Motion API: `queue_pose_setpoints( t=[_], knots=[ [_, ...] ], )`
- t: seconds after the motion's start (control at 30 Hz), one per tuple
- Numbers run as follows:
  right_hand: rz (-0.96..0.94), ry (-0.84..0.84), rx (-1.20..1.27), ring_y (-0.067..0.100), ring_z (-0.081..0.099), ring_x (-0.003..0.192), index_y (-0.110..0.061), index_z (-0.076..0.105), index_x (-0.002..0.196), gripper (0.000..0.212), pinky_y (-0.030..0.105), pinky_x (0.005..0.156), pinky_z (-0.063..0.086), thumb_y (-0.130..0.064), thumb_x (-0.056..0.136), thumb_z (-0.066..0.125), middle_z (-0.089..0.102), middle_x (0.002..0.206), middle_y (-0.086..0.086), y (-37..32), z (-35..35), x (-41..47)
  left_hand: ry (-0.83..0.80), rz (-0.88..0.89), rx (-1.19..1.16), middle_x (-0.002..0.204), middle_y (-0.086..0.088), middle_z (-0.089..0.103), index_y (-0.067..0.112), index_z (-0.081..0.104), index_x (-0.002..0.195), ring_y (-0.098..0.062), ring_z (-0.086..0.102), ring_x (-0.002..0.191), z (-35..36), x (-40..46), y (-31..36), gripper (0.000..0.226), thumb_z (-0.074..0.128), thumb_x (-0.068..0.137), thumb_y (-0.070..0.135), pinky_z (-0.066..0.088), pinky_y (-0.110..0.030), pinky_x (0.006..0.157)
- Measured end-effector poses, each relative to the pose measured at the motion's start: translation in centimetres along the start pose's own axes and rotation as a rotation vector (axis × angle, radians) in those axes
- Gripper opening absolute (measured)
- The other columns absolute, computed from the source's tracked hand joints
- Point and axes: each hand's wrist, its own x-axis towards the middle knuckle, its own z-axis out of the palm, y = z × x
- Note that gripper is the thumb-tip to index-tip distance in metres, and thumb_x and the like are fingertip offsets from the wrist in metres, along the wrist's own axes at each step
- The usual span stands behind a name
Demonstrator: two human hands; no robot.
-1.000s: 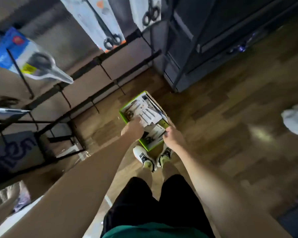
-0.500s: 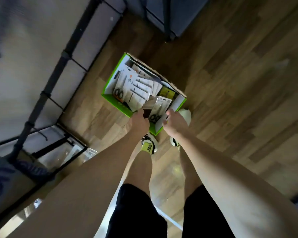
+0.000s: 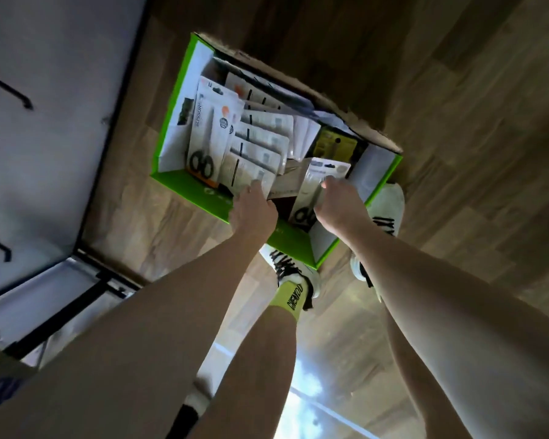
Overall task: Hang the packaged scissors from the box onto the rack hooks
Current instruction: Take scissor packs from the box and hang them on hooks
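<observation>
Right hand grips a scissors pack; sock reads "CHEAKIO".

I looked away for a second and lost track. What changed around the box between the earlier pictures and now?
Both hands went deeper into the green box. The right hand now grips a scissors pack and tilts it up, clear of the rest. The left hand touches the fanned stack of packs. The box stayed on the wooden floor at the person's shoes; the stack is unmoved.
</observation>
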Motion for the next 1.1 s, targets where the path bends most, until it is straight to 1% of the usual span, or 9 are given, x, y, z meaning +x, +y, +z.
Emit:
queue_pose_setpoints(
  t=[0.13, 0.27, 0.37, 0.47, 0.6, 0.7, 0.8, 0.93, 1.1],
  knots=[
    [-0.043, 0.167, -0.126, 0.034, 0.041, 0.128, -0.01, 0.038, 0.141, 0.057, 0.039, 0.105, 0.035, -0.014, 0.088, 0.058, 0.042, 0.141, 0.016, 0.3, 1.6, 4.0, 0.029, -0.038, 0.035, 0.152, -0.014, 0.026, 0.012, 0.014, 0.151, -0.035, 0.032, 0.136, 1.1, 4.0, -1.0, 0.08, 0.061, 0.091, 0.038, 0.043, -0.048, 0.098],
    [-0.09, 0.242, -0.209, 0.034, 0.028, 0.141, -0.013, 0.03, 0.148, 0.078, 0.041, 0.115, 0.026, -0.012, 0.08, 0.068, 0.03, 0.151, 0.016, 0.9, 3.1, 6.3, 0.012, -0.081, 0.039, 0.157, -0.021, 0.007, 0.009, -0.001, 0.152, -0.041, 0.015, 0.143, 2.9, 6.1, -1.0, 0.113, 0.073, 0.078, 0.051, 0.043, -0.052, 0.101],
    [-0.091, 0.312, -0.269, 0.038, 0.035, 0.135, -0.009, 0.034, 0.144, 0.075, 0.042, 0.112, 0.029, -0.003, 0.078, 0.067, 0.034, 0.148, 0.019, 0.8, 3.8, 6.6, 0.077, -0.093, -0.012, 0.158, -0.022, 0.004, 0.009, -0.001, 0.153, -0.042, 0.013, 0.144, 3.9, 6.1, -0.9, 0.104, 0.07, 0.084, 0.04, 0.045, -0.053, 0.101],
    [-0.049, 0.369, -0.375, 0.042, 0.041, 0.124, -0.007, 0.041, 0.135, 0.057, 0.048, 0.104, 0.034, -0.002, 0.082, 0.059, 0.045, 0.136, 0.023, 0.6, 2.8, 6.6, 0.074, -0.093, -0.063, 0.159, -0.022, -0.002, 0.007, -0.003, 0.153, -0.042, 0.006, 0.146, 3.7, 5.3, -1.0, 0.097, 0.067, 0.088, 0.027, 0.035, -0.049, 0.109],
    [-0.12, 0.118, -0.499, 0.037, 0.048, 0.116, -0.02, 0.061, 0.111, 0.025, 0.045, 0.1, 0.038, -0.015, 0.087, 0.057, 0.056, 0.122, 0.013, -0.3, 0.5, 6.0, 0.076, -0.114, -0.229, 0.16, -0.018, -0.002, 0.008, -0.001, 0.153, -0.037, 0.001, 0.147, 2.3, 3.3, -1.1, 0.086, 0.058, 0.091, 0.01, 0.025, -0.047, 0.115],
    [-0.214, 0.031, -0.366, 0.035, 0.054, 0.112, -0.017, 0.063, 0.114, 0.023, 0.04, 0.09, 0.045, -0.025, 0.094, 0.061, 0.054, 0.126, 0.012, -2.6, 0.0, 3.0, 0.075, -0.127, -0.334, 0.156, -0.017, 0.018, 0.008, 0.011, 0.15, -0.038, 0.02, 0.143, 1.5, 1.2, -1.3, 0.078, 0.052, 0.085, -0.003, 0.03, -0.051, 0.114],
    [-0.2, -0.042, -0.217, 0.031, 0.062, 0.1, -0.014, 0.059, 0.117, 0.02, 0.037, 0.074, 0.05, -0.022, 0.101, 0.051, 0.062, 0.115, 0.011, -4.6, -0.2, -1.1, 0.078, -0.205, -0.478, 0.142, -0.012, 0.039, 0.019, 0.029, 0.137, -0.041, 0.046, 0.123, 0.2, -1.0, -1.4, 0.069, 0.041, 0.075, -0.009, 0.048, -0.059, 0.093],
    [-0.221, 0.012, -0.219, 0.028, 0.063, 0.08, -0.016, 0.051, 0.111, 0.012, 0.035, 0.059, 0.044, -0.012, 0.102, 0.045, 0.061, 0.1, 0.006, -5.6, -2.1, -6.3, 0.011, -0.291, -0.682, 0.125, -0.008, 0.055, 0.024, 0.045, 0.134, -0.032, 0.056, 0.101, -4.1, -5.4, -0.5, 0.059, 0.033, 0.084, -0.005, 0.049, -0.041, 0.076],
    [-0.254, 0.02, -0.191, 0.031, 0.062, 0.083, -0.015, 0.046, 0.113, 0.011, 0.035, 0.059, 0.04, -0.017, 0.102, 0.044, 0.062, 0.098, 0.01, -6.5, -7.2, -13.4, -0.079, -0.234, -0.699, 0.13, -0.018, 0.054, 0.005, 0.053, 0.13, -0.037, 0.053, 0.113, -9.8, -12.1, 0.1, 0.039, 0.041, 0.093, -0.001, 0.047, -0.04, 0.092]
  ],
)
